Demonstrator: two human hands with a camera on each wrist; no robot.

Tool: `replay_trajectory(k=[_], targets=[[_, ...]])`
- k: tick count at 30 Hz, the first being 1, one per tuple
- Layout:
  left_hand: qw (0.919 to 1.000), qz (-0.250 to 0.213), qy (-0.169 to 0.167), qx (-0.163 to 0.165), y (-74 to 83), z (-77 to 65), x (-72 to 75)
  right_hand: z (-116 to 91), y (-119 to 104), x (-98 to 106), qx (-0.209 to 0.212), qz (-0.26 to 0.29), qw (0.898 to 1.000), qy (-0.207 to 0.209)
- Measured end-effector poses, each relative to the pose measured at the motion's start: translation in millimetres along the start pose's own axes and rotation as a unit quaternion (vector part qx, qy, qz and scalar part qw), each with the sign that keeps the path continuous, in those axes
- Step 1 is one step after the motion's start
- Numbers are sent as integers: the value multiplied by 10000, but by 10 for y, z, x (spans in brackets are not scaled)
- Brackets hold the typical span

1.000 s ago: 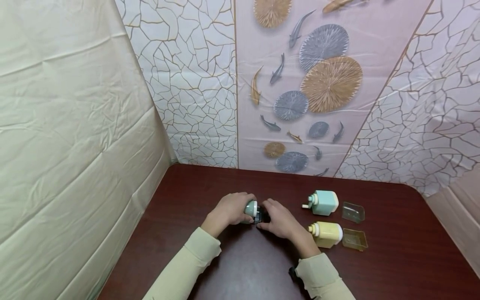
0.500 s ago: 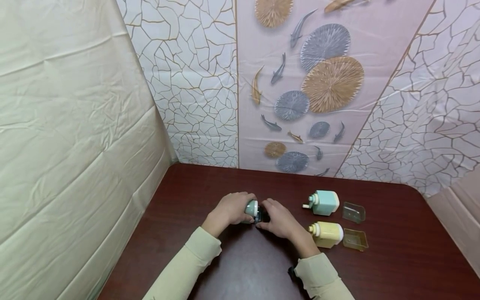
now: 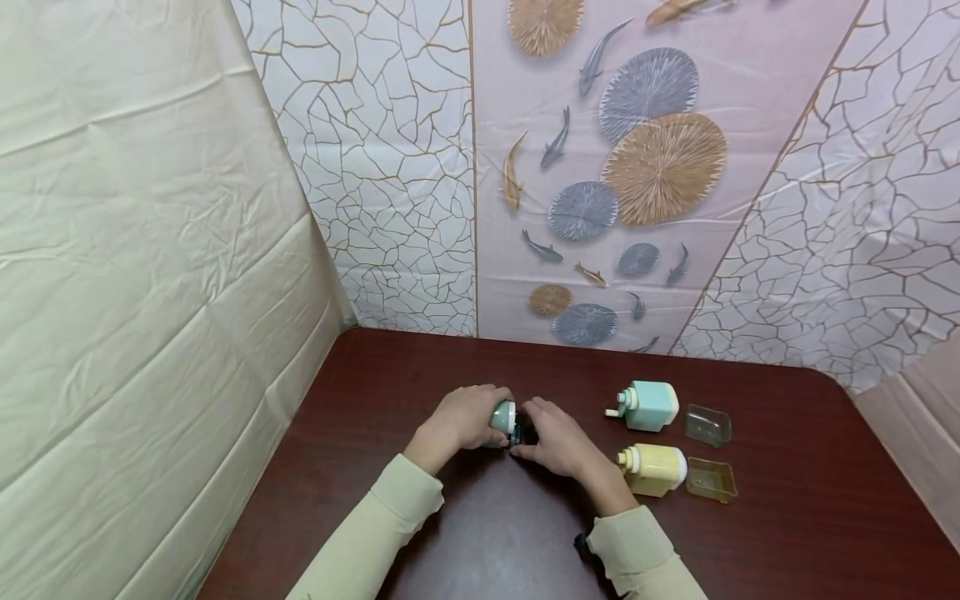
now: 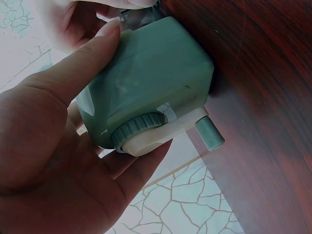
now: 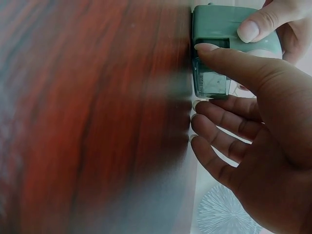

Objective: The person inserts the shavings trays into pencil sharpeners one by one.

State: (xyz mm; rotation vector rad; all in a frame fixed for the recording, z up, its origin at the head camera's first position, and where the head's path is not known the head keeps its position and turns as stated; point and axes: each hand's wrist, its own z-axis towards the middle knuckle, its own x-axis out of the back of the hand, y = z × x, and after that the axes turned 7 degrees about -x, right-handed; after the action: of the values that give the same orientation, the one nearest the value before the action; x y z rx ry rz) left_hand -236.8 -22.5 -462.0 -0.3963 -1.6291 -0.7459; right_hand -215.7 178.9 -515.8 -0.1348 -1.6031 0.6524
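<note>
A green hand-crank pencil sharpener (image 4: 151, 78) stays close over the table, its pale crank arm (image 4: 170, 130) and ribbed dial facing the left wrist camera. My left hand (image 3: 463, 417) grips its body, thumb on one face and fingers round the other side. From the opposite end, my right hand (image 3: 557, 438) pinches the clear shavings drawer (image 5: 212, 84), which sticks partly out of the body. The right thumb lies across the drawer's opening, with the index finger at its far end. The other right fingers are loosely bent, their tips by the tabletop.
To the right on the dark red table (image 3: 795, 500) lie a teal pencil sharpener (image 3: 651, 406) and a yellow one (image 3: 657, 468). Beside them are a clear drawer (image 3: 707, 425) and an amber drawer (image 3: 710, 479). Patterned cloth (image 3: 390, 208) hangs behind the table.
My right hand has shifted very slightly left, toward the sharpener, and a little less of the drawer shows between the hands. The left hand keeps its grip in place.
</note>
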Motion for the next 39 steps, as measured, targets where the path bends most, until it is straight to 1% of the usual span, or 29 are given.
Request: replay_trajectory(k=[11,20,33,39], targets=[[10000,14,-19,14,-16,2,-22,20,-5,-10,9,19,10000,-10],[10000,18,-33,34,-13,8,-28,39,-31,-18,-78,15,10000,-58],[10000,18,-35,59,-6,4,-11,61,-53,-33,-62,122,9999,-51],[10000,31,-31,59,2,7,-6,71,-60,-30,-41,58,10000,-69]])
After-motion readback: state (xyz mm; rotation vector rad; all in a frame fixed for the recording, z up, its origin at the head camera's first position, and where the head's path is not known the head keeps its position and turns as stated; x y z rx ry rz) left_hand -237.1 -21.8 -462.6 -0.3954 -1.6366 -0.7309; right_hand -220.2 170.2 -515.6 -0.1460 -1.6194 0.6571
